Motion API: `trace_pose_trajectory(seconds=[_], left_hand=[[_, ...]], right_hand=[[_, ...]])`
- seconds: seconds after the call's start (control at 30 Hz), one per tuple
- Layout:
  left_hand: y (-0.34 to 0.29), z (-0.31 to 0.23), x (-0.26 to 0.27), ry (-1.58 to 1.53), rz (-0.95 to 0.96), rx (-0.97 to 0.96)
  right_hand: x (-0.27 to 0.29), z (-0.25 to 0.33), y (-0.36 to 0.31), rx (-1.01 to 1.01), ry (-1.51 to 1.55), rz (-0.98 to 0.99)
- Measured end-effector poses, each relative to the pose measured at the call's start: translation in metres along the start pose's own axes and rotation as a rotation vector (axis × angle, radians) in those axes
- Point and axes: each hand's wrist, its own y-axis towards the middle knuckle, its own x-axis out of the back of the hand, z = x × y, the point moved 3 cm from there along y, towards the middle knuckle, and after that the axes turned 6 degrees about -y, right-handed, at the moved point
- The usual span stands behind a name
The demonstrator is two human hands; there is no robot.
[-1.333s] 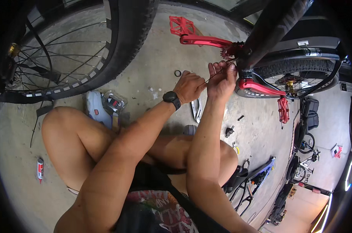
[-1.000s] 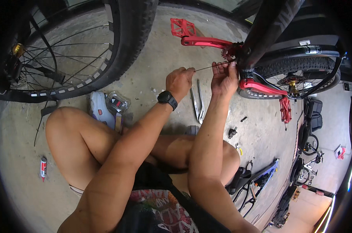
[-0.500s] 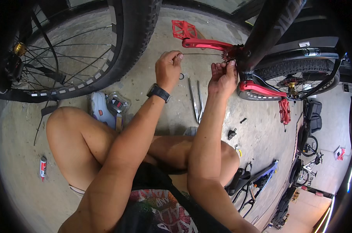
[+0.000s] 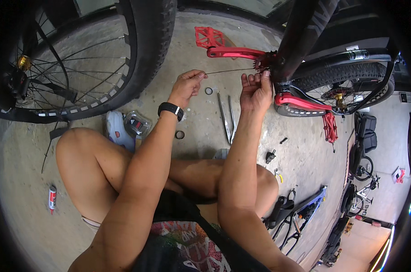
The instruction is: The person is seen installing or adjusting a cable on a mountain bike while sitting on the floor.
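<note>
My left hand, with a dark watch on the wrist, pinches one end of a thin dark cable between thumb and fingertips. The cable runs taut to the right, toward the red chainring under the dark bike frame. Close below that chainring is my right hand, palm up, its fingers curled and its thumb against the frame's lower end. What its fingertips grip is hidden. A red crank arm with a red pedal reaches left above the cable; another red crank points right.
A large front wheel stands at the left. On the concrete floor lie long-handled pliers, two small rings, a black part, a clear plastic package and a tube. A blue-black bike frame lies at the lower right.
My left hand has dropped slightly and moved left, so the cable now slants and more of it shows. My right hand stays at the frame. A dark ring on the floor has come into sight.
</note>
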Motion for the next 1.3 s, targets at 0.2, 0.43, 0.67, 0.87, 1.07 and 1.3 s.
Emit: trace_pose_trajectory(seconds=[0.2, 0.43, 0.67, 0.87, 1.07, 1.3], left_hand=[[-0.003, -0.018, -0.001, -0.065, 0.003, -0.117], [-0.003, -0.044, 0.010, -0.092, 0.106, -0.147], [-0.006, -0.039, -0.014, 0.419, 0.136, -0.072], [-0.002, -0.041, 0.000, 0.184, 0.128, 0.010], [-0.002, -0.047, -0.003, 0.077, 0.141, -0.062], [-0.001, -0.031, 0.001, 0.358, 0.040, -0.135]], right_hand=[[-0.009, 0.004, -0.005, 0.024, -0.003, -0.023], [-0.011, 0.004, -0.007, 0.032, -0.053, -0.052], [-0.014, 0.006, -0.008, 0.084, -0.110, -0.049], [-0.017, 0.003, -0.009, 0.094, -0.108, -0.134], [-0.015, 0.005, -0.012, 0.116, -0.132, -0.093], [-0.018, 0.001, -0.012, 0.193, -0.051, 0.009]])
